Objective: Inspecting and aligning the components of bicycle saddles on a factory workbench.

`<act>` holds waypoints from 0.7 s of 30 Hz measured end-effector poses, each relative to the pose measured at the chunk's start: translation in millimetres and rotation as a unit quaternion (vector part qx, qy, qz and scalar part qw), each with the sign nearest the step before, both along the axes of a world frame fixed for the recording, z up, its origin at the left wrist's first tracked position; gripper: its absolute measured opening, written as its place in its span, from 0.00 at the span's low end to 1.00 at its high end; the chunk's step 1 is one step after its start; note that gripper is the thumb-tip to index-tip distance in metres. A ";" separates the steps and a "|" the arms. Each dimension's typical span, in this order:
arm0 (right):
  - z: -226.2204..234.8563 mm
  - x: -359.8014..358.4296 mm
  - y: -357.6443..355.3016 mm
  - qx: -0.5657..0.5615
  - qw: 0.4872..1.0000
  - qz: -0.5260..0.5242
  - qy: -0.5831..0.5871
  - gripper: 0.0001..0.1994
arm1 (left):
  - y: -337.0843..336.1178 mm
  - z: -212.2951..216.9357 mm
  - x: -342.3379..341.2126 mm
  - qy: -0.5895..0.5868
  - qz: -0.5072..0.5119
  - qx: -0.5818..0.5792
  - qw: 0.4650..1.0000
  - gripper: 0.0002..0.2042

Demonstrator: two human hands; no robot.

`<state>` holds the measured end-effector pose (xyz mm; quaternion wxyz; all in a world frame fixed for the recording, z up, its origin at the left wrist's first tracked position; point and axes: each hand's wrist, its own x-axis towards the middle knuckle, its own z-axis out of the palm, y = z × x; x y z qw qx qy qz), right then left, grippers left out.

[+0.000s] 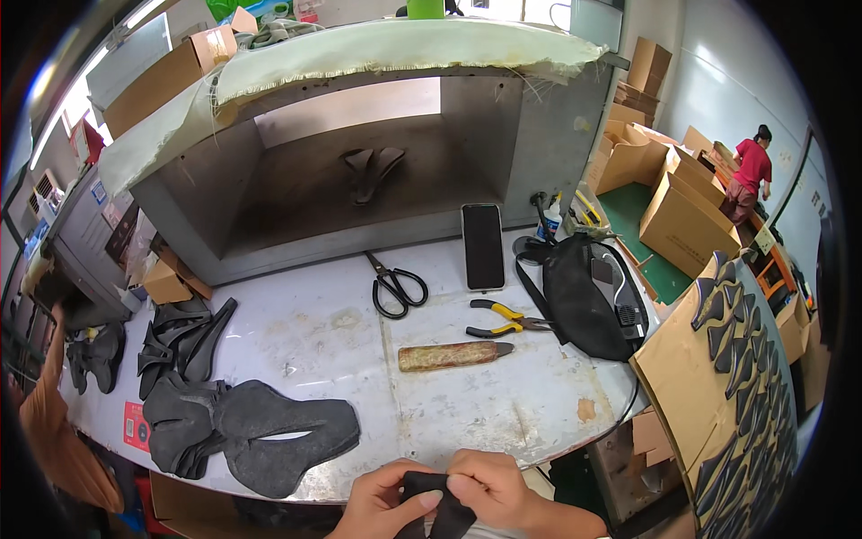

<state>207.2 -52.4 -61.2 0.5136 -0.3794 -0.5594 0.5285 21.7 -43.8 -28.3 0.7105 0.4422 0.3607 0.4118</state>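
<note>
Across the whole front, a white, stained desk (pixel 305 337); standing at its far side, a grey, open-fronted metal booth (pixel 549 135). On the left part of the desk, a flat, dark grey, saddle-shaped piece with a slot (pixel 256 413), just beside a pile of similar ones, with narrow end to the right; nearer to the left grip (pixel 391 501) than to the right grip (pixel 492 490). Straight ahead of both, well apart from them, a brown, worn, cylindrical tool with dark tip (pixel 449 357), lying crosswise, tip to the right.

Both grips side by side at the near edge of the desk. Closed, with thumbs and fingers pinching a small, black, soft-looking piece of cloth-like material (pixel 452 516). Not lying on the desk, but held between the two, in touch with both: therefore impossible to call one hand nearer. As for long axis, seemingly running from the fingertips down toward the body; not certain, because of being partly covered by fingers and cut by the lower border of the view.
</note>
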 end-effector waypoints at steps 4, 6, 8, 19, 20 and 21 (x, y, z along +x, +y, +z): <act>9.0 13.9 3.3 0.060 0.992 0.026 -0.106 0.10 | -1.8 2.0 -2.9 -0.015 -0.027 -0.019 0.999 0.06; 9.1 14.2 3.2 -0.012 0.994 0.057 -0.092 0.10 | -4.4 2.8 -4.8 -0.029 -0.040 -0.046 0.998 0.06; 5.0 7.8 2.8 -0.302 0.933 0.135 0.140 0.09 | -5.1 -0.3 -5.3 -0.039 -0.051 -0.059 0.996 0.07; 4.6 8.5 -6.9 -0.004 0.989 0.046 -0.142 0.14 | 8.7 -41.3 -2.3 -0.174 0.011 -0.205 0.963 0.07; 4.2 9.0 -6.4 -0.003 0.986 0.045 -0.163 0.15 | 8.9 -40.8 -2.1 -0.174 0.011 -0.205 0.963 0.07; 3.0 8.3 -6.4 0.001 0.987 0.034 -0.156 0.15 | 9.3 -40.1 -1.4 -0.183 0.008 -0.221 0.958 0.07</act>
